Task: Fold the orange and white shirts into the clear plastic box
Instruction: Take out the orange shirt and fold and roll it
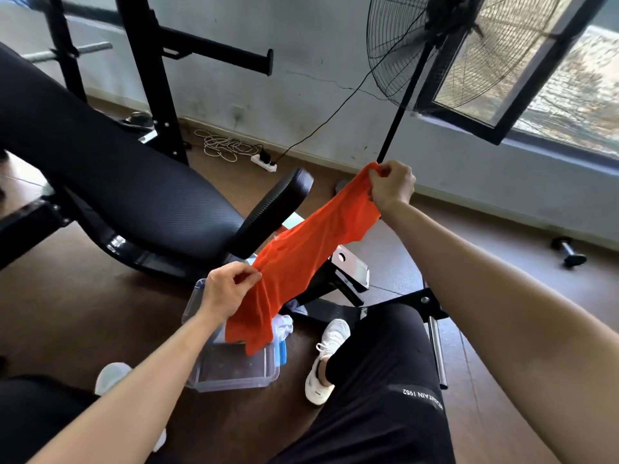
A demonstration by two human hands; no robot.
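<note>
Right hand (392, 187) pinches one end of the orange shirt (301, 259), fingers curled tight round a bunched corner, high up and well beyond the clear plastic box (231, 385). Left hand (231, 291) pinches the cloth lower down, thumb and fingers closed on an edge, right above the box's far end. Between the 2 hands the shirt hangs as a slack, wrinkled diagonal band, and its loose tail droops over the box and hides part of the inside. No flat fold shows in it yet, so this looks like straightening out, not folding proper. The white shirt (283, 324) lies crumpled at the box's far right corner; whether it sits inside or against the wall cannot be told. The near half of the box shows no folded cloth. Best reading: 0 of 2 shirts packed, with both folds to come. Beyond the box stands a black padded bench (150, 195).
</note>
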